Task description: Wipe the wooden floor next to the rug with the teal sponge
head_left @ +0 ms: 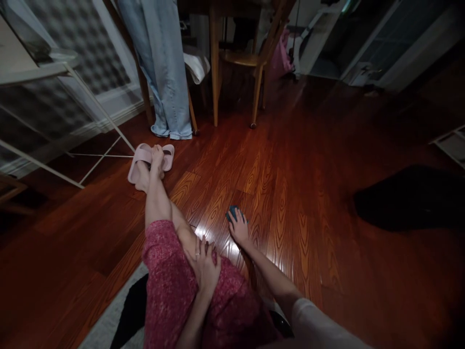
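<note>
My right hand (239,228) reaches out beyond my knees, its fingers laid over a small dark teal thing (232,213). It looks rounded, but most of it hides beneath the fingers and I cannot make out its kind. I cannot tell whether it touches the floor. With fingers spread and a ring on one of them, my left hand (206,266) rests on my bare leg at the hem of a pinkish-red garment (165,261). It holds nothing.
Glossy reddish wood floor (283,184) spreads ahead. Pink slippers (144,154) are at my crossed feet. Jeans (163,63) hang near a wooden chair (247,59). A white metal frame (101,109) stands left, a black shape (410,198) right. Pale fabric (109,315) lies beneath me.
</note>
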The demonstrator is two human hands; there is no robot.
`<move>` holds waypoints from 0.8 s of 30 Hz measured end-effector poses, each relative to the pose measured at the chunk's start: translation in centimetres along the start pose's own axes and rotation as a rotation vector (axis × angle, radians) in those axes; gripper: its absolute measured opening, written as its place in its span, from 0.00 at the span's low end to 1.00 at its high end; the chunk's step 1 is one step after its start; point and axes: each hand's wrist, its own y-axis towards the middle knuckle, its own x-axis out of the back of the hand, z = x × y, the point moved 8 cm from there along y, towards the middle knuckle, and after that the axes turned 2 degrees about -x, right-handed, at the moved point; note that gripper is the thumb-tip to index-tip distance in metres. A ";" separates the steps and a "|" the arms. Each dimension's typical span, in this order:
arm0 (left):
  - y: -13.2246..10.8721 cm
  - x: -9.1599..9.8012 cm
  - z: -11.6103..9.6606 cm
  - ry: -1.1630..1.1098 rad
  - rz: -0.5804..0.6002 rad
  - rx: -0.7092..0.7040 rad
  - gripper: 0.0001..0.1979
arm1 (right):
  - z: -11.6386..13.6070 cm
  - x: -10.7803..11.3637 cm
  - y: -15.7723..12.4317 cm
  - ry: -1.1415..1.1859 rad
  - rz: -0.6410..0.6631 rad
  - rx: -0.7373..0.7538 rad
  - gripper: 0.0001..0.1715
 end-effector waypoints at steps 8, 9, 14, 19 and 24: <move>-0.1 0.1 0.1 -0.003 -0.007 0.001 0.17 | 1.6 -0.3 -15.9 0.045 0.244 0.520 0.38; -0.1 0.0 0.1 0.000 -0.002 0.006 0.17 | 0.8 0.1 -16.5 0.059 0.269 0.562 0.38; 0.0 -0.2 0.4 0.013 0.026 0.034 0.17 | -5.3 3.0 -11.0 0.042 0.183 0.346 0.32; 0.1 0.0 0.3 0.022 0.006 0.028 0.17 | -8.1 3.2 -3.4 0.003 -0.048 -0.240 0.30; 0.1 0.2 0.3 -0.005 -0.016 0.025 0.17 | -2.8 0.9 -3.7 0.027 -0.165 -0.282 0.33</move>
